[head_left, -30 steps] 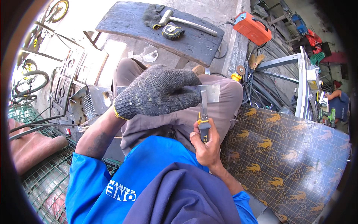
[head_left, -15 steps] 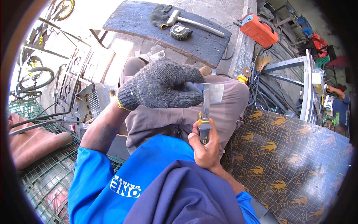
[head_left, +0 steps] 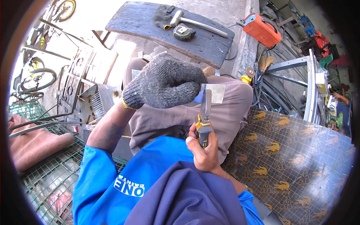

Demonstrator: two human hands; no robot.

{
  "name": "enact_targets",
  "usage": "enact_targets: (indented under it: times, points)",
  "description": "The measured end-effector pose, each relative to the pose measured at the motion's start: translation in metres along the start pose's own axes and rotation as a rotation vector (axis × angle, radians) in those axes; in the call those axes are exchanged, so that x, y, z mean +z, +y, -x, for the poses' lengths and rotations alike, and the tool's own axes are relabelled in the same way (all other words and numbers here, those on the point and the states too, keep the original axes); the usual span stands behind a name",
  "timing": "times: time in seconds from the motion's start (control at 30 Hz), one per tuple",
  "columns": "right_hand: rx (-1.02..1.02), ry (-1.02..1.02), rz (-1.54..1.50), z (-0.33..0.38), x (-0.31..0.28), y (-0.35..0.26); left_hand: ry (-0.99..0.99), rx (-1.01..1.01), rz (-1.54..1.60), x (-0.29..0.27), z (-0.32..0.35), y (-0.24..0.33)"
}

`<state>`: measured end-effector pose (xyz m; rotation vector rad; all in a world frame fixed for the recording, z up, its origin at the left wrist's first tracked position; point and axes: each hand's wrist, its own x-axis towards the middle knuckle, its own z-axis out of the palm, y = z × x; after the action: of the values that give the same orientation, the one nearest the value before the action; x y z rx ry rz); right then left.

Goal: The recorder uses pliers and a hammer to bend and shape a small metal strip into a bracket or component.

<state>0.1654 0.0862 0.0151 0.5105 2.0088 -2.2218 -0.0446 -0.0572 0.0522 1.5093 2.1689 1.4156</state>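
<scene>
Your left hand (head_left: 165,80), in a grey knit glove, was closed over the left edge of a small metal sheet (head_left: 213,93), its fingers curled down onto the piece and pinning it against your lap. The sheet lay flat on your right thigh, with its right part showing bare past the glove.

Your right hand (head_left: 202,152), ungloved, was wrapped around the yellow-and-black handles of a pair of pliers (head_left: 204,120). The fingers were shut tight on the grips. The pliers pointed away from you, nose toward the sheet, and the tip met the sheet's near edge just beside the gloved fingers. Whether the nose actually bit the metal could not be told.

You sat in brown trousers and a blue shirt. Far of your knees stood a dark wooden bench (head_left: 176,32) carrying a hammer (head_left: 195,21), a tape measure (head_left: 183,32) and a spare glove (head_left: 162,15), all close together. An orange welder (head_left: 262,30) stood on the ground to the right of the bench. To your right lay a dark printed board (head_left: 300,150) with yellow marks. To your left were green wire mesh (head_left: 45,180) and bicycle wheels (head_left: 35,78).
</scene>
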Motion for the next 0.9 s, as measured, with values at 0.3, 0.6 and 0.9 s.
enact_targets:
  times: [0.3, 0.6, 0.9]
  points:
    - [0.0, -0.104, -0.13, 0.004, 0.014, -0.011, 0.068, 0.107, 0.176, -0.009, -0.007, 0.001]
    - [-0.01, -0.158, -0.415, 0.008, 0.047, -0.029, 0.148, 0.33, 0.369, -0.017, -0.029, -0.003]
    - [0.124, -0.134, -0.527, -0.01, 0.018, -0.037, 0.121, 0.292, -0.067, -0.025, -0.041, 0.006]
